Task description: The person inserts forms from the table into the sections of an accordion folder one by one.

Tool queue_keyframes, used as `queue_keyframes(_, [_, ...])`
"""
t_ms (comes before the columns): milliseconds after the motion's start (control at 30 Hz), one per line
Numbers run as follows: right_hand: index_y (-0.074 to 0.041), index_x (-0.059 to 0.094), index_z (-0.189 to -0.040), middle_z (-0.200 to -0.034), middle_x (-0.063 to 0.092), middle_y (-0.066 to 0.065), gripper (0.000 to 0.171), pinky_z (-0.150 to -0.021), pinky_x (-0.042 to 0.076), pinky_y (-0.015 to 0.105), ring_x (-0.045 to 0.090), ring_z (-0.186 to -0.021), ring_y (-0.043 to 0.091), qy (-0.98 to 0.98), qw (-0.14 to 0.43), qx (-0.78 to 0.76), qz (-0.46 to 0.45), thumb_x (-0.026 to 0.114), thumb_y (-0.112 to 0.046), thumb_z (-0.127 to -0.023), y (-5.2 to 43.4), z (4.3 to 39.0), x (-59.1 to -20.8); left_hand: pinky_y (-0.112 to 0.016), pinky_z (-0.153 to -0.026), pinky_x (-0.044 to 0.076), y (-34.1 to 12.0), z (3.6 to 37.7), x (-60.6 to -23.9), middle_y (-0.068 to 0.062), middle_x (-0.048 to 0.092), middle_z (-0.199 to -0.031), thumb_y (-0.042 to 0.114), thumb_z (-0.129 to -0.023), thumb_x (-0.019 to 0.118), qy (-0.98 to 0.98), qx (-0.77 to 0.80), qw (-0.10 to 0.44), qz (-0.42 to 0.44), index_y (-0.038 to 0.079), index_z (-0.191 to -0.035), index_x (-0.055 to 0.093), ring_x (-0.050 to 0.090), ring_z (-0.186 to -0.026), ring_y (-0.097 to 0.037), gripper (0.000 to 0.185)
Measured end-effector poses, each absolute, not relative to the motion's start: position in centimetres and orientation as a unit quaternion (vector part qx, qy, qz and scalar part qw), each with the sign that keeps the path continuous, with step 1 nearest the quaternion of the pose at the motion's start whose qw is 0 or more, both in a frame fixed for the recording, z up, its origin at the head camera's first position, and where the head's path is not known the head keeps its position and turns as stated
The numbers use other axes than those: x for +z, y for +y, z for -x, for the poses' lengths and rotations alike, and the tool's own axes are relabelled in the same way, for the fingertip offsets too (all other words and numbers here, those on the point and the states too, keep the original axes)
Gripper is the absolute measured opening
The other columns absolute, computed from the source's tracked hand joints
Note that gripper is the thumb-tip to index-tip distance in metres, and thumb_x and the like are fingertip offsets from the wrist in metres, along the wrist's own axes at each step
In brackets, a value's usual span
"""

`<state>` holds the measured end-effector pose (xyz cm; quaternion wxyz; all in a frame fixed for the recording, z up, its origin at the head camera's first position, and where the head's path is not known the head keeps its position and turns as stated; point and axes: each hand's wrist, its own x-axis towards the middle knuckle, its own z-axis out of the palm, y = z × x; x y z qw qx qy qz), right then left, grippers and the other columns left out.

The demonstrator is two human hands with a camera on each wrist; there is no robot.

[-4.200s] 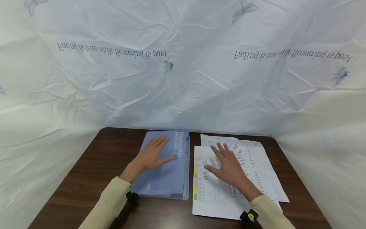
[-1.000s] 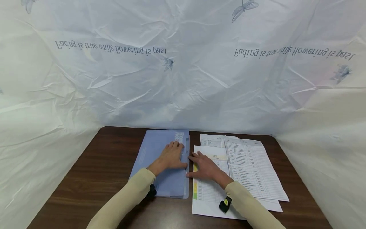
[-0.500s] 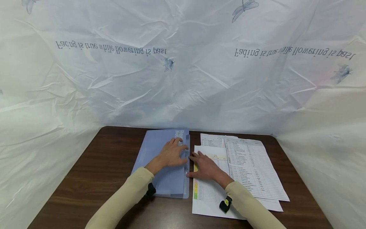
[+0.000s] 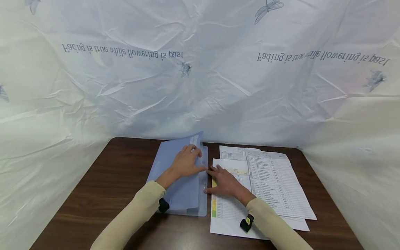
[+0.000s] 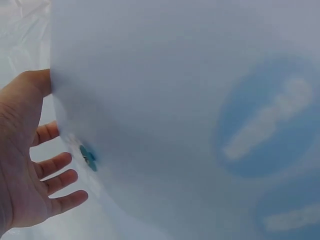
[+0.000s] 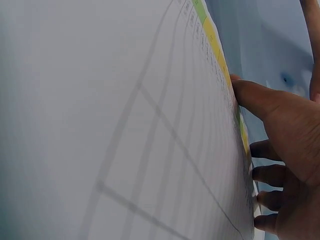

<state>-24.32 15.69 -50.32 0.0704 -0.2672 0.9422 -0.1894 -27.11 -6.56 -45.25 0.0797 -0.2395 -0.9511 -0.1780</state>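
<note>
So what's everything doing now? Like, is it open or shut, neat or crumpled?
Blue folder: partly open, right side of its cover raised
Button: looks undone
Printed papers: overlapping, not squared up
Left hand: at the cover's raised edge, fingers apart
Right hand: at the papers' left edge
Plastic sheet: wrinkled

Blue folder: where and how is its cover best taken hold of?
Probably at the right edge of the cover, near the raised far corner. Come from the right and pinch it above and below: that edge stands off the back sheet, leaving room underneath.
</note>
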Motion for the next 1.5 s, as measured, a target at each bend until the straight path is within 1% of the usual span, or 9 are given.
queue_keyframes(333, [-0.012, 0.054, -0.150, -0.162, 0.039, 0.011, 0.087, -0.120, 0.028, 0.058, 0.026, -0.153, 0.038, 0.944, 0.079, -0.188, 0.259, 0.074, -0.065, -0.084, 15.5, 24.3, -50.2, -0.044, -0.082, 0.052, -7.3, 27.1, -42.1, -0.012, 0.050, -0.141, 0.032, -0.085, 0.079, -0.956, -0.164, 0.042, 0.238, 0.017, -0.109, 0.065, 0.051, -0.119, -0.031, 0.031])
queue_keyframes(467, [-0.011, 0.054, -0.150, -0.161, 0.040, 0.013, 0.087, -0.119, 0.029, 0.058, 0.028, -0.152, 0.039, 0.943, 0.078, -0.187, 0.265, 0.075, -0.064, -0.084, 15.6, 24.4, -50.3, -0.044, -0.081, 0.053, -7.5, 27.2, -41.2, -0.011, 0.049, -0.143, 0.027, -0.083, 0.077, -0.961, -0.162, 0.015, 0.225, 0.016, -0.124, 0.064, 0.050, -0.123, -0.031, 0.045])
queue_keyframes(633, [-0.010, 0.055, -0.149, -0.161, 0.040, 0.014, 0.086, -0.119, 0.029, 0.058, 0.028, -0.152, 0.040, 0.942, 0.075, -0.191, 0.267, 0.076, -0.062, -0.084, 15.6, 24.4, -50.2, -0.048, -0.090, 0.054, -7.7, 27.2, -40.5, -0.015, 0.052, -0.146, 0.024, -0.083, 0.075, -0.965, -0.165, 0.005, 0.205, 0.009, -0.150, 0.048, 0.053, -0.128, -0.033, 0.075])
queue_keyframes(767, [-0.009, 0.055, -0.149, -0.160, 0.041, 0.015, 0.086, -0.119, 0.029, 0.058, 0.029, -0.151, 0.040, 0.942, 0.076, -0.191, 0.266, 0.077, -0.062, -0.083, 15.5, 24.4, -50.2, -0.040, -0.072, 0.055, -7.8, 27.0, -40.0, -0.016, 0.067, -0.121, 0.023, -0.084, 0.074, -0.967, -0.167, -0.004, 0.191, -0.002, -0.145, 0.052, 0.066, -0.092, -0.027, 0.070])
queue_keyframes(867, [-0.009, 0.055, -0.149, -0.160, 0.041, 0.014, 0.087, -0.120, 0.028, 0.057, 0.029, -0.152, 0.039, 0.943, 0.077, -0.186, 0.264, 0.077, -0.062, -0.083, 15.4, 24.3, -50.1, -0.031, -0.052, 0.043, -7.9, 26.7, -39.6, -0.008, 0.069, -0.088, 0.021, -0.085, 0.072, -0.968, -0.170, -0.013, 0.182, -0.003, -0.140, 0.057, 0.055, -0.060, -0.017, 0.063])
queue_keyframes(1033, [-0.008, 0.056, -0.148, -0.160, 0.041, 0.015, 0.087, -0.119, 0.029, 0.059, 0.030, -0.151, 0.039, 0.943, 0.076, -0.180, 0.269, 0.078, -0.061, -0.083, 15.3, 24.2, -49.8, -0.028, -0.046, 0.036, -8.2, 26.2, -38.9, -0.003, 0.062, -0.064, 0.020, -0.087, 0.069, -0.968, -0.178, -0.011, 0.174, -0.002, -0.141, 0.058, 0.045, -0.049, -0.012, 0.059])
queue_keyframes(1100, [-0.007, 0.056, -0.147, -0.160, 0.042, 0.016, 0.087, -0.119, 0.029, 0.059, 0.030, -0.151, 0.039, 0.943, 0.075, -0.178, 0.271, 0.078, -0.061, -0.082, 15.3, 24.2, -49.8, -0.029, -0.046, 0.038, -8.4, 26.1, -38.7, -0.007, 0.065, -0.068, 0.019, -0.089, 0.068, -0.968, -0.185, -0.003, 0.172, -0.001, -0.140, 0.059, 0.047, -0.049, -0.014, 0.056])
queue_keyframes(1333, [-0.008, 0.057, -0.147, -0.160, 0.042, 0.015, 0.087, -0.119, 0.029, 0.058, 0.030, -0.151, 0.038, 0.944, 0.070, -0.173, 0.272, 0.078, -0.062, -0.082, 15.4, 24.2, -49.8, -0.027, -0.044, 0.041, -9.1, 25.9, -39.1, -0.015, 0.075, -0.108, 0.016, -0.087, 0.065, -0.958, -0.223, 0.059, 0.167, 0.000, -0.132, 0.065, 0.053, -0.046, -0.011, 0.048])
queue_keyframes(1500, [-0.007, 0.056, -0.147, -0.160, 0.041, 0.015, 0.087, -0.120, 0.028, 0.058, 0.028, -0.152, 0.039, 0.943, 0.077, -0.178, 0.270, 0.078, -0.061, -0.082, 15.4, 24.0, -49.8, -0.025, -0.040, 0.037, -9.9, 25.7, -39.5, -0.014, 0.076, -0.110, 0.017, -0.086, 0.064, -0.948, -0.256, 0.096, 0.163, 0.002, -0.129, 0.067, 0.050, -0.040, -0.008, 0.046])
